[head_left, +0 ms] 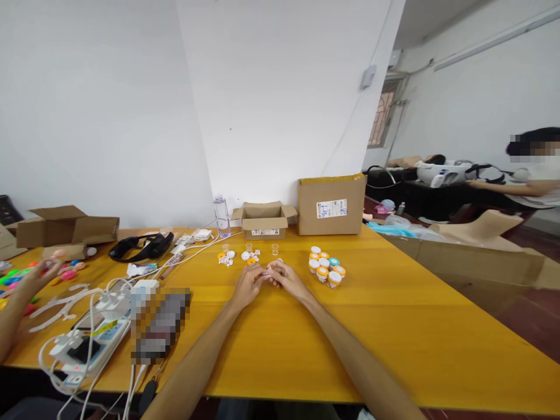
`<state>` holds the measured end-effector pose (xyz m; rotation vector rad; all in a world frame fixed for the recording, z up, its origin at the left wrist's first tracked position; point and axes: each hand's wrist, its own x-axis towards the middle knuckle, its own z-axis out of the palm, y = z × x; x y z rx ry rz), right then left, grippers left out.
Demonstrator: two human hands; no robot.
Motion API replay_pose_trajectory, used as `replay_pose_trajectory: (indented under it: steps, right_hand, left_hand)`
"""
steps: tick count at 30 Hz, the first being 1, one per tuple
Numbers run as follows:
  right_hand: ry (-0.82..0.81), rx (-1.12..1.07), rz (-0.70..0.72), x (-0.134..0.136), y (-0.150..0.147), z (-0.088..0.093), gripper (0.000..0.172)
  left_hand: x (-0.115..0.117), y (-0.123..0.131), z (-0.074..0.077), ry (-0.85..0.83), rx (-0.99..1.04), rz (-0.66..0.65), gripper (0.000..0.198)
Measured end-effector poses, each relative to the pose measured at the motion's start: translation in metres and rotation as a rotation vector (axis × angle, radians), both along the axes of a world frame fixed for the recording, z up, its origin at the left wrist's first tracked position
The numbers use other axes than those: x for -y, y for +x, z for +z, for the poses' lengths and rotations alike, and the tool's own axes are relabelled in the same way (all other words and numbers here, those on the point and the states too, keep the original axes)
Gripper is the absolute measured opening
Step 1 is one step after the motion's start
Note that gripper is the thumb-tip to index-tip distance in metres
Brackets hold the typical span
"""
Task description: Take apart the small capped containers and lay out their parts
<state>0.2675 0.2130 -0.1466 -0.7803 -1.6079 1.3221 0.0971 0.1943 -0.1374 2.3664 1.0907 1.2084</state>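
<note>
My left hand (248,285) and my right hand (286,280) meet over the middle of the wooden table. Both have their fingers closed on a small white plastic piece (266,273), mostly hidden by the fingertips. Just beyond them lie two small groups of white and orange parts (226,258), some shaped like little wheels or rings (254,255). A small clear cup (275,249) stands behind my right hand. To the right of that hand is a cluster of several small jars (322,271) with white, orange and teal lids.
An open cardboard box (263,223), a closed carton (331,207) and a clear bottle (221,216) stand along the wall. Power strips (105,335) with cables and a phone (161,325) lie left. Another person's hand (44,271) is over colourful pieces; someone else sits far right.
</note>
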Motion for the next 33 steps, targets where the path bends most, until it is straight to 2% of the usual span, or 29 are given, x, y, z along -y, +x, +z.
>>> replay_pose_trajectory:
  steps: [11, 19, 26, 33]
  right_hand:
    - [-0.023, -0.012, 0.033, 0.0, 0.0, 0.004, 0.052]
    - [-0.031, 0.025, 0.019, -0.003, -0.001, 0.002, 0.054]
    - [0.005, 0.037, -0.011, -0.004, -0.005, -0.006, 0.053]
    - [0.022, 0.04, 0.016, -0.005, -0.001, -0.005, 0.051]
  left_hand:
    - [0.002, 0.002, 0.003, -0.017, 0.035, -0.015, 0.026]
    - [0.006, 0.001, 0.005, 0.019, -0.057, -0.013, 0.027]
    - [0.003, 0.001, 0.002, -0.02, -0.03, -0.012, 0.025]
    - [0.004, 0.002, 0.005, -0.094, 0.03, -0.027, 0.023]
